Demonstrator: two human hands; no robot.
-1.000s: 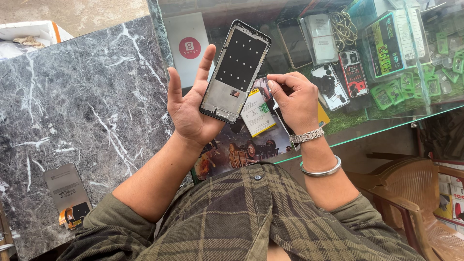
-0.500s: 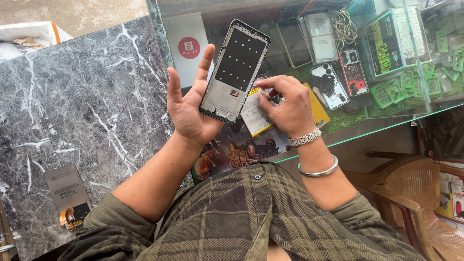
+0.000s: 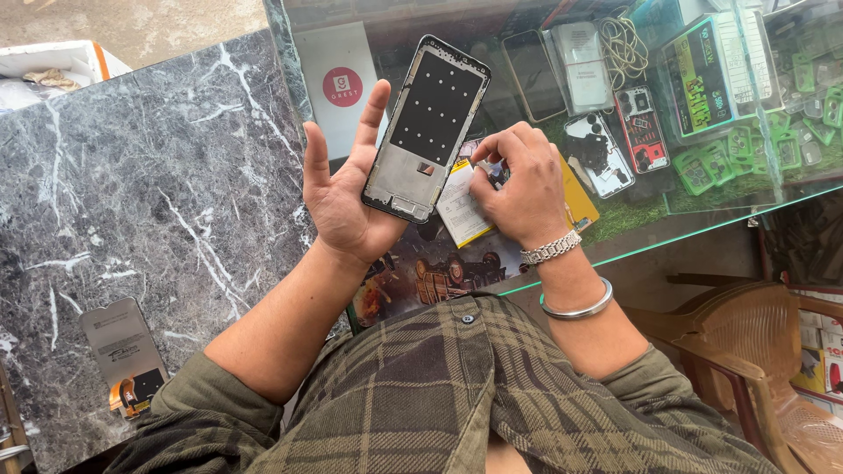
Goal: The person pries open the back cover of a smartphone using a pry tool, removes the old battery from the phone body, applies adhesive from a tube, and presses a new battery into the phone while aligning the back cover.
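Since a moment ago the right hand (image 3: 518, 184) has slid a little closer to the phone frame (image 3: 428, 127), and its fingers now curl tighter over the small white and yellow battery (image 3: 463, 206). The left hand (image 3: 347, 197) is open and flat, palm up, with the thumb out to the side. The phone frame rests tilted on its fingers, with its black inside facing up and its top end pointing away from the person. The right hand pinches the battery, which sits just beside the lower right edge of the frame. Both hands are above a glass counter (image 3: 702, 224). Under the glass lie phone parts (image 3: 597, 154) and a coiled cable (image 3: 623, 44). A grey marble top (image 3: 149, 202) is to the left.
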